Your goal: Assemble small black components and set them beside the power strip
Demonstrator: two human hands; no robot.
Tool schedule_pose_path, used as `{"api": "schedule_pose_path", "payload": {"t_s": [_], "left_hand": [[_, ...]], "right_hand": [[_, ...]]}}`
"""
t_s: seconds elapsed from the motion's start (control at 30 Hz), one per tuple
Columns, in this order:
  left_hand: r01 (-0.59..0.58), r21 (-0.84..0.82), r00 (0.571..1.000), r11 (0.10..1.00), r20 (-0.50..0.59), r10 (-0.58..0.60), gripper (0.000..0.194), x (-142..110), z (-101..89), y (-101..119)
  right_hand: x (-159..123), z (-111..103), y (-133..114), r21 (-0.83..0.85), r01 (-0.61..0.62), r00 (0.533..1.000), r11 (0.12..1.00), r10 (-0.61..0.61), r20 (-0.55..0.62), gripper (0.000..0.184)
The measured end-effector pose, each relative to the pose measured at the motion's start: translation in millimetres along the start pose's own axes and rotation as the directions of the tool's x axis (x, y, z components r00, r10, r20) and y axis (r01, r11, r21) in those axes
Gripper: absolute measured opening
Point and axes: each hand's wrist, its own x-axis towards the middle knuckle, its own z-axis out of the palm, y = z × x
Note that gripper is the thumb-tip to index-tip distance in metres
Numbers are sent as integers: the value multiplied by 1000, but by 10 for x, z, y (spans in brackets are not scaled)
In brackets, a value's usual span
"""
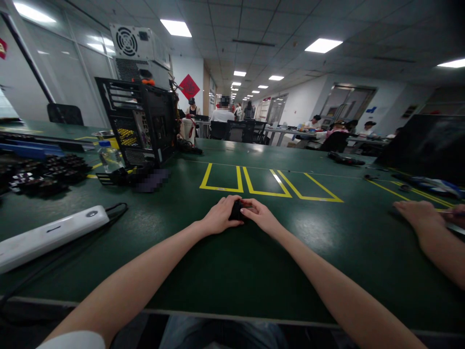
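Note:
A small black block-like object (236,210) is between my two hands, low over the green tabletop (225,271). My left hand (219,215) wraps around its left side, with the thumb low and the fingers over the top. From the other side, my right hand (260,217) pinches it with bent fingers and thumb. Much of the object is covered by fingers, so I cannot make out its kind. Just beyond the hands lie three yellow tape outlines (221,189) on the table.
An open black computer case (145,121) stands back left, a power supply (140,43) above it. Nearer are a clear bottle (110,157), a heap of black parts (47,174) and a white power strip (54,235). At right, another person's hand (421,218) rests over the table.

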Motion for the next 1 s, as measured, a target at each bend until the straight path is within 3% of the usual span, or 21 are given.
{"api": "schedule_pose_path", "payload": {"t_s": [0.17,0.33,0.47,0.57,0.7,0.9,1.0], "left_hand": [[1,0,1000,1000,-5,-1,61,-2,7,-6],[-1,16,1000,1000,-11,1,62,4,12,4],[-6,27,1000,1000,-7,7,62,5,6,5],[-1,20,1000,1000,4,1,63,3,-2,1],[9,14,1000,1000,10,-9,62,3,-5,3],[20,0,1000,1000,5,-20,61,1,-12,20],[19,-7,1000,1000,5,-19,60,-1,-16,22]], "right_hand": [[-30,13,-12,59,58,997,997,-62,51,31],[-13,37,24,38,66,998,997,-66,-4,21],[19,21,34,8,50,998,999,-50,-35,25],[14,5,15,-2,13,1000,1000,-13,-1,29],[-25,14,-10,28,67,997,997,-68,39,31],[-49,41,-33,-11,68,998,998,-68,0,20],[-33,32,-35,-50,80,996,996,-81,-24,23]]}}
